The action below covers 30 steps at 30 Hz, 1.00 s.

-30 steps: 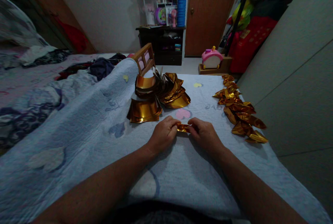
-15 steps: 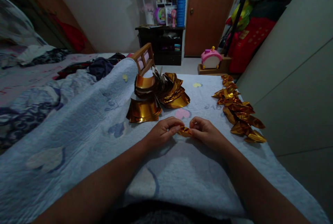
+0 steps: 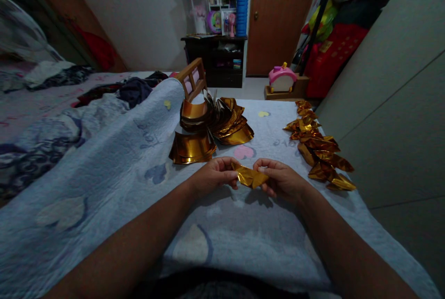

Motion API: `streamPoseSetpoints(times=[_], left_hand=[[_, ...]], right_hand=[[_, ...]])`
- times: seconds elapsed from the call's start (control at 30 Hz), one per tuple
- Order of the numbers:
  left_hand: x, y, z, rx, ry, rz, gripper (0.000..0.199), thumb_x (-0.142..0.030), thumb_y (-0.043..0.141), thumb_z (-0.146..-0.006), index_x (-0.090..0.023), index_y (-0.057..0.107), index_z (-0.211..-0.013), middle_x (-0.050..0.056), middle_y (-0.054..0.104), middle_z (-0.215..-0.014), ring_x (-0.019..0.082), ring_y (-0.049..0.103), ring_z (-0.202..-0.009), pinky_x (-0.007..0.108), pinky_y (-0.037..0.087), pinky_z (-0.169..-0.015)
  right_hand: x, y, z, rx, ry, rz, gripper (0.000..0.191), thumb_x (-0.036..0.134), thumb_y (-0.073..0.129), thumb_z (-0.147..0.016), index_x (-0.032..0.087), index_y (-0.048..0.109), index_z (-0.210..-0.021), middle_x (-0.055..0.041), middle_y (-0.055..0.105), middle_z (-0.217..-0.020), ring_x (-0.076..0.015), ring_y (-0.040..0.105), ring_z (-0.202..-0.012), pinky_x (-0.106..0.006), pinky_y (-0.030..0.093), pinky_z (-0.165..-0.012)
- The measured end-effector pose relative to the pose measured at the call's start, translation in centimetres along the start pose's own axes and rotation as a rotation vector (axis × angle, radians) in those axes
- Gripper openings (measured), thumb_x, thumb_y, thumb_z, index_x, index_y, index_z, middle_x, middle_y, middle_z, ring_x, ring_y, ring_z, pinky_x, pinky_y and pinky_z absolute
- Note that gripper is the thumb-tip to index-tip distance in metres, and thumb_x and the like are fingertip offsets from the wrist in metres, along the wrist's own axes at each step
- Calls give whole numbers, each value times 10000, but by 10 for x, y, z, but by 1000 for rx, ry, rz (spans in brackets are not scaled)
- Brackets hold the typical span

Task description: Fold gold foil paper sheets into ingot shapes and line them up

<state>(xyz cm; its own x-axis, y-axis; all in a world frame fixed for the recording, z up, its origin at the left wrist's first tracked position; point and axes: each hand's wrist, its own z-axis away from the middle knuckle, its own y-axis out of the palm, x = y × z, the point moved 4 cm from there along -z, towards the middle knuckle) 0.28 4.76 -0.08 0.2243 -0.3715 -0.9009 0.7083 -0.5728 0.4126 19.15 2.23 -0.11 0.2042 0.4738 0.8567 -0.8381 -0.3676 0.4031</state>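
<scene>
A folded piece of gold foil paper, pointed at its ends, is held between my two hands just above the blue quilted cover. My left hand pinches its left end with thumb and fingers. My right hand grips the right end, with its lower fingers curled beneath. Beyond my hands lies a fanned stack of flat gold foil sheets, its sheets bent and spread out. To the right, a row of folded gold foil pieces runs along the edge of the cover.
A light blue cover with heart prints spreads under everything. A small wooden chair back rises behind the foil stack. Past the far edge are a pink toy and a dark cabinet. A pale panel borders the right side.
The gold foil piece has turned and now shows a broader, pointed face. My right hand has shifted slightly right, and its lower fingers now show beneath the foil.
</scene>
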Motion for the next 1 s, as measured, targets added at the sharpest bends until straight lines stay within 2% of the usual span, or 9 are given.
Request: streamPoseSetpoints(times=[0.1,0.2,0.3,0.5,0.73,1.0], left_hand=[[1,-2,-1,-51,-5,71,366,-303,889,-688,-119,699,-942,28,688,-798,85,617,-588,203,513,-591],[1,-1,-2,-100,3,146,352,-283,893,-683,-121,703,-931,13,672,-768,74,592,-574,201,514,-581],[1,1,-2,-125,1,183,350,-277,896,-680,-113,713,-929,12,661,-763,61,556,-567,194,505,-570],[5,-3,-3,-133,-2,144,377,-323,905,-668,-132,746,-951,39,686,-834,85,587,-646,197,502,-602],[3,-2,-2,-146,2,121,400,-305,925,-636,-147,768,-968,55,716,-920,105,622,-754,188,488,-668],[2,2,-1,-65,9,242,362,-241,930,-622,-135,715,-893,34,719,-881,121,658,-755,221,516,-688]], right_hand=[[5,0,1,39,-69,-46,392,550,712,-809,176,609,-871,10,635,-546,-78,496,-384,-163,365,-363],[9,0,3,64,-132,-51,391,469,823,-722,177,638,-904,19,647,-612,-77,524,-448,-167,402,-406],[11,-3,5,23,-174,16,366,367,874,-676,187,666,-917,53,606,-635,-61,494,-469,-167,400,-436],[17,-8,3,-57,-293,165,275,387,865,-690,177,709,-776,17,599,-748,-84,500,-620,-202,415,-552],[16,-6,3,-42,-277,150,305,396,887,-659,179,726,-802,4,627,-765,-106,526,-637,-230,428,-586],[11,-6,2,26,-251,107,268,356,873,-689,175,710,-801,0,646,-780,-107,561,-641,-241,465,-604]])
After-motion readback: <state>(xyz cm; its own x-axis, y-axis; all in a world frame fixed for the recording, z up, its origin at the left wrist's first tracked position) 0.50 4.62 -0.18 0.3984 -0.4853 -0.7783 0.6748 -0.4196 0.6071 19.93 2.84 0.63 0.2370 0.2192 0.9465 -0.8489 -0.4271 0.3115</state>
